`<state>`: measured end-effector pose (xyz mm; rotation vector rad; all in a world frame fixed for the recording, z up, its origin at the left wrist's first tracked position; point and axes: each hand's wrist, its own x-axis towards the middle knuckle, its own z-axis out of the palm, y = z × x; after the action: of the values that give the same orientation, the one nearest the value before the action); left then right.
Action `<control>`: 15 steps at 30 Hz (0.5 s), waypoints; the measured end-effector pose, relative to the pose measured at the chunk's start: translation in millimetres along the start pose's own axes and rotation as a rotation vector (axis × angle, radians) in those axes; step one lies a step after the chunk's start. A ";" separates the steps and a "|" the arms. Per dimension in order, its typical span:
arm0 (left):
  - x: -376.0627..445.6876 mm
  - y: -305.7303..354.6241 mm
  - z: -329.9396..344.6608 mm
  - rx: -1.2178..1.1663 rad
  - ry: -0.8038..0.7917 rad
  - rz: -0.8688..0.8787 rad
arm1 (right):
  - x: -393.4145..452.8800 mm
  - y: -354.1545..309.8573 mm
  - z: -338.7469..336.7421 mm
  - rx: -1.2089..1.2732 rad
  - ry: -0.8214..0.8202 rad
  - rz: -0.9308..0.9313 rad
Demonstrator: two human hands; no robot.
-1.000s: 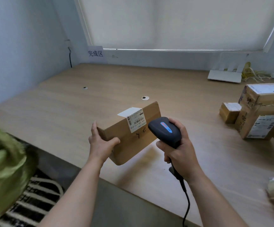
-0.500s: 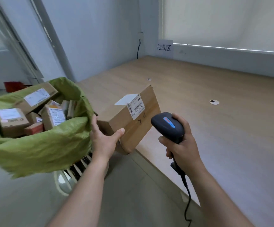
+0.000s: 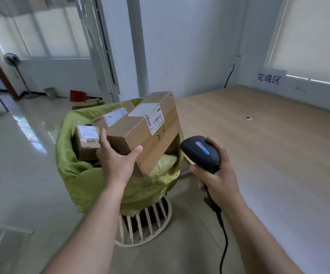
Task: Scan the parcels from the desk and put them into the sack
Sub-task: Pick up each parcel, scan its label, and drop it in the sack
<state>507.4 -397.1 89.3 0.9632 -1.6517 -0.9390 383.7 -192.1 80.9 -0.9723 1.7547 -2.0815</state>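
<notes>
above the green sack point(image 3: 93, 180), left hand point(image 3: 116, 161) grips parcel point(image 3: 140, 133); right hand point(image 3: 217, 175) clasps scanner point(image 3: 200, 152).

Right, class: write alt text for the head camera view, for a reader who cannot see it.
A left hand holds a labelled cardboard parcel over a green sack already holding parcels. The right hand grips a black corded barcode scanner, beside a wooden desk.

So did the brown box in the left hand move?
Yes. The box in the left hand went from above the desk to over the green sack, off the desk's edge.
</notes>
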 end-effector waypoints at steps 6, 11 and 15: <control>58.3 -20.8 5.5 0.090 0.104 -0.027 | 56.4 23.2 31.0 -0.032 -0.050 -0.032; 97.1 -29.0 39.2 0.168 0.139 -0.088 | 110.2 42.4 35.6 -0.011 -0.062 -0.032; 131.0 -30.5 78.0 0.267 0.173 -0.121 | 162.1 60.3 30.7 0.007 -0.081 -0.002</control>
<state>408.8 -517.3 89.5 1.3001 -1.6105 -0.7016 268.6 -324.7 78.4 -1.0419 1.7061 -2.0182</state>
